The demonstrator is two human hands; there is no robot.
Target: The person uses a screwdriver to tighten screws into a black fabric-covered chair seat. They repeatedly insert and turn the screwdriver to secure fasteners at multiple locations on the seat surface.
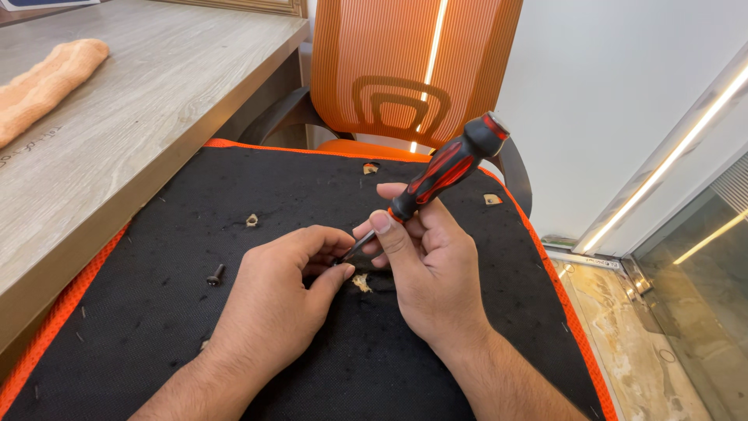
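Note:
My right hand (428,265) grips a screwdriver (448,168) with a red and black handle, its handle tilted up to the right and its metal shaft pointing down to the left. My left hand (284,288) rests on a black mat (156,312) with orange edging, its thumb and fingers pinched around the shaft's tip. Whatever lies under the tip is hidden by my fingers. A small pale scrap (361,282) lies just beneath the two hands. A dark loose screw (215,274) sits on the mat to the left of my left hand.
An orange mesh chair back (405,70) stands behind the mat. A wooden desk (117,132) runs along the left with an orange cloth (43,86) on it. Small pale chips (252,221) dot the mat. A glass panel and tiled floor (647,343) lie to the right.

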